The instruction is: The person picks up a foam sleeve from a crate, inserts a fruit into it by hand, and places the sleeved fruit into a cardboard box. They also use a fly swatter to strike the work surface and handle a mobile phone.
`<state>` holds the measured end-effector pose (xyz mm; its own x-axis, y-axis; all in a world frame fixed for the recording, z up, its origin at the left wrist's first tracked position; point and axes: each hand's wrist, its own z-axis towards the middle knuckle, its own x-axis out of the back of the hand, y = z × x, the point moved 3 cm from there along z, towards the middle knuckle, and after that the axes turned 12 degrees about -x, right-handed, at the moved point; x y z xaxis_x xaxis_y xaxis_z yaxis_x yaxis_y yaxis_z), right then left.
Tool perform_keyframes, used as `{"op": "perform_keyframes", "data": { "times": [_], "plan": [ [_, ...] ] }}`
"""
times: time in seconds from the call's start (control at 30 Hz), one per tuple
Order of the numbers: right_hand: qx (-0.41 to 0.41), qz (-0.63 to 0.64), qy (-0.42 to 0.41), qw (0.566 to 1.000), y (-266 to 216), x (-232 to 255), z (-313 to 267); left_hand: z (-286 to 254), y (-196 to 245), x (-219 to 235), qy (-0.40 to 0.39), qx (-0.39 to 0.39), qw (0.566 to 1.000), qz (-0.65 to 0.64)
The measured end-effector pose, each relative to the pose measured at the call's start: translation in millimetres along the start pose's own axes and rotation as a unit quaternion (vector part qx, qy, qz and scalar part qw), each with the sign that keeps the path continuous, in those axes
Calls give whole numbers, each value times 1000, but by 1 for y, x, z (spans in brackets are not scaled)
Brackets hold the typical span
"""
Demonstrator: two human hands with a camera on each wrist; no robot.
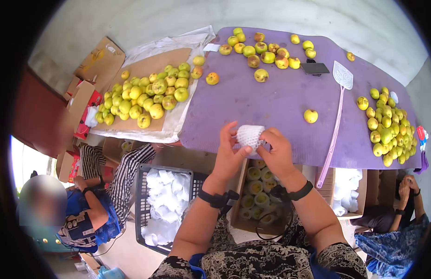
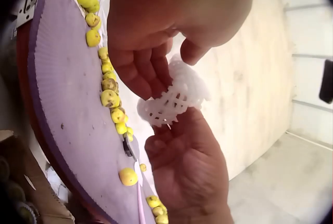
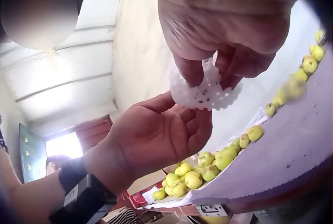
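No text, label, brand, number or sign can be read in any of the views. The red packaging (image 1: 87, 116) at the far left, beside the cardboard boxes (image 1: 100, 59), carries some print, but it is too small and blurred to make out. The small plate (image 3: 210, 210) at the near edge of the purple table cover (image 1: 280, 102) in the right wrist view shows marks that cannot be told as letters or figures. The wrist bands (image 1: 214, 199) bear no legible marking.
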<state>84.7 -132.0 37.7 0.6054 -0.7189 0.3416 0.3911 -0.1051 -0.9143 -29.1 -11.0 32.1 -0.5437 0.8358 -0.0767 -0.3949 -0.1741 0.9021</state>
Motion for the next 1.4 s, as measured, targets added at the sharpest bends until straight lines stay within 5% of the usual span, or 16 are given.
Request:
{"op": "perform_keyframes", "data": {
  "times": [0.03,0.1,0.23,0.33,0.4,0.5,0.8,1.0,1.1,1.27,1.4],
  "plan": [
    [22,-39,14,999,2,2,0,-1,-6,-5,-3,2,1000,-6],
    [38,-80,25,996,8,5,-1,-4,-13,-10,-28,-32,982,186],
    [39,-63,57,996,21,9,0,1,-43,-5,-21,-50,982,180],
    [20,-28,81,996,28,17,1,2,-59,-3,-12,4,996,88],
    [6,-5,87,996,32,21,3,0,-75,-5,39,156,976,-145],
    [7,-5,98,995,37,22,3,2,-73,-10,35,141,937,-317],
    [-54,193,47,979,47,15,5,0,-64,-12,43,131,886,-442],
    [-76,157,9,985,30,13,4,-3,-72,-3,22,128,907,-400],
    [-28,43,-23,998,31,12,3,-5,-73,-3,15,111,923,-368],
    [-123,263,-63,955,57,12,8,2,-63,-1,80,100,912,-391],
    [-115,161,21,980,24,8,2,1,-64,4,81,66,953,-285]
  ]
}}
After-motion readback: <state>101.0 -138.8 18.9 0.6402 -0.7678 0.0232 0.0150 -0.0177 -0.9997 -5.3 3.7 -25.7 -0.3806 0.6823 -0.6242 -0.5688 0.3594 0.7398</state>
